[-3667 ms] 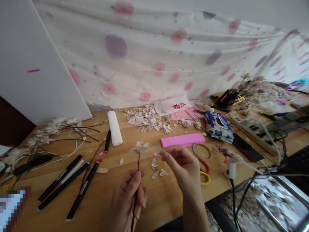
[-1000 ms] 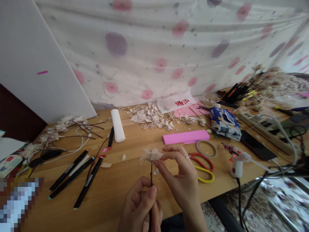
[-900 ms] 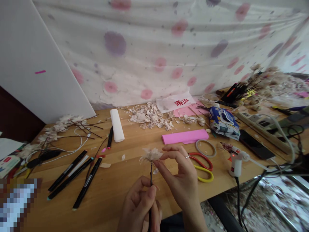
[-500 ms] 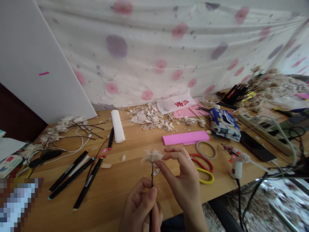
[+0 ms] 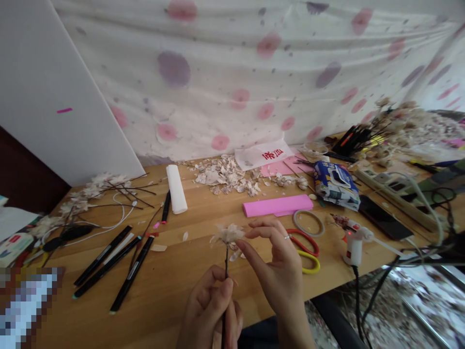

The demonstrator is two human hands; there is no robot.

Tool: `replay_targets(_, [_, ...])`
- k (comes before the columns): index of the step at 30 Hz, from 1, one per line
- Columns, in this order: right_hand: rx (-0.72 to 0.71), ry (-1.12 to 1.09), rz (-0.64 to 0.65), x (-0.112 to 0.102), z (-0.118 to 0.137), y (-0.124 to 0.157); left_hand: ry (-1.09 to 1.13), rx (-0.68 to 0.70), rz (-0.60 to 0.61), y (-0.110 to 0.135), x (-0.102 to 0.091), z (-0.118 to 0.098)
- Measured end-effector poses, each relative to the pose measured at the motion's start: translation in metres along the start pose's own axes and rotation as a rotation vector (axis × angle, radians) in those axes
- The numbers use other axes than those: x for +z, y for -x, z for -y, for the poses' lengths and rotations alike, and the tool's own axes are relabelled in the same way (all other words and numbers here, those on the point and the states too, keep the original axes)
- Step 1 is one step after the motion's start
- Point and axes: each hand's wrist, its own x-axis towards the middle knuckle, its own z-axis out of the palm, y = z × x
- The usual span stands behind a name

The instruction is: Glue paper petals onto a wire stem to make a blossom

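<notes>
My left hand (image 5: 210,312) is closed round a thin dark stem (image 5: 225,264) and holds it upright near the table's front edge. A pale paper flower (image 5: 227,234) sits on top of the stem. My right hand (image 5: 278,269) pinches the flower's right side between thumb and forefinger; a ring shows on one finger. A few loose petals (image 5: 234,254) lie on the wooden table (image 5: 174,276) just behind the flower.
Black markers (image 5: 119,266) lie to the left, finished flower stems (image 5: 98,191) at far left. Behind: a white roll (image 5: 176,189), petal scraps (image 5: 227,177), pink foam (image 5: 278,206). To the right: tape ring (image 5: 308,223), scissors (image 5: 307,252), glue gun (image 5: 352,242), wipes pack (image 5: 336,182), phone (image 5: 385,224).
Earlier my right hand held a petal beside the small flower. The flower now looks fuller and my right fingers pinch its edge. Over the last second both hands have barely moved.
</notes>
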Motion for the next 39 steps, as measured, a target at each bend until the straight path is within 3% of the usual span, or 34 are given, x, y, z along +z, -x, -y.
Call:
replay_targets(33, [-0.016, 0.051, 0.007, 0.0042, -0.0007, 0.0010, -0.004, 0.003, 0.031, 0.0034, -0.0011, 0.0012])
replay_targets(36, [0.003, 0.038, -0.020, 0.0049, -0.0015, 0.0018, -0.020, -0.004, -0.015, 0.0026, 0.0000, -0.0002])
replay_targets(39, [0.074, 0.013, -0.102, 0.0013, 0.0034, 0.0086, -0.064, 0.075, -0.160, 0.0011, 0.0006, -0.0053])
